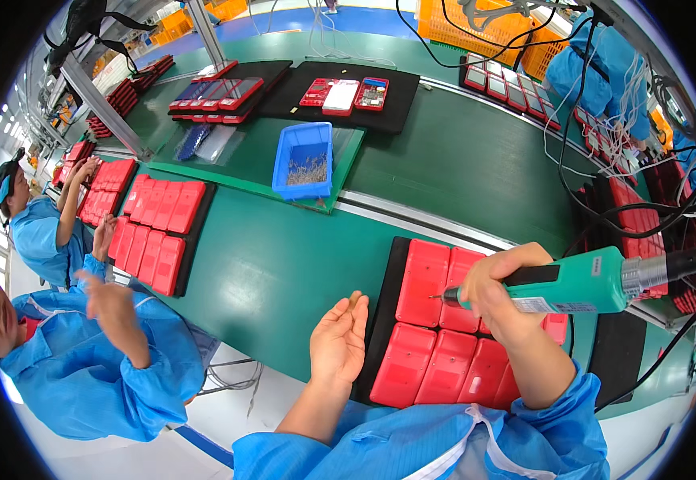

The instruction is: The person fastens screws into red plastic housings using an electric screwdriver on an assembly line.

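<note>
My right hand (pixel 493 290) is wrapped round a green electric screwdriver (pixel 592 282), held sideways with its thin bit pointing left. The bit tip is over the upper left of several red plastic casings (pixel 421 288), laid in two rows on a black mat (pixel 385 308); whether it touches one I cannot tell. Just left of that mat, my left hand (pixel 338 340) is turned palm up, its fingers curled and fingertips pressed together. Anything pinched there is too small to make out. My right hand and the screwdriver hide part of the upper row.
Beyond my left hand stands a blue bin (pixel 326 160) with small screws (pixel 308 170). Another mat of red casings (pixel 156 212) lies left, beside a co-worker in blue (pixel 108 360). Opened red devices (pixel 340 96) lie at the back. Black cables (pixel 584 104) hang at right.
</note>
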A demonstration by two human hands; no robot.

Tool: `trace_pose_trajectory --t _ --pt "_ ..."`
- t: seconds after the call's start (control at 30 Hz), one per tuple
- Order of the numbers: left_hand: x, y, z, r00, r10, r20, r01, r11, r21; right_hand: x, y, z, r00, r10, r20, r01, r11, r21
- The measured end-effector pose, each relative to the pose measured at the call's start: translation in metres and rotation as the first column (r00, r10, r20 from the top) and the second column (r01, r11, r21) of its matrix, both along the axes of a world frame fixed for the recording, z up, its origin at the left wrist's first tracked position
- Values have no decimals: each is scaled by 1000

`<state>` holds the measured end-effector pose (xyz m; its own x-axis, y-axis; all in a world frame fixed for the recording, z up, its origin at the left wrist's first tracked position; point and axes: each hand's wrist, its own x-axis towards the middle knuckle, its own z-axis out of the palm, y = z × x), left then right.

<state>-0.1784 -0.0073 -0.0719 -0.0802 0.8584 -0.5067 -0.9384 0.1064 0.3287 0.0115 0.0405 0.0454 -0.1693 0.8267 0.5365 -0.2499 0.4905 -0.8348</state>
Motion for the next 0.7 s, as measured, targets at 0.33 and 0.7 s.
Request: trace_pose_trajectory --t 0.33,0.7 --pt "2 2 9 995 -100 9 101 995 -28 -5 8 -4 998 54 31 -53 998 -32" --pt "2 -1 5 975 -202 -91 212 971 114 -13 9 -2 992 23 123 -22 1000 -12"
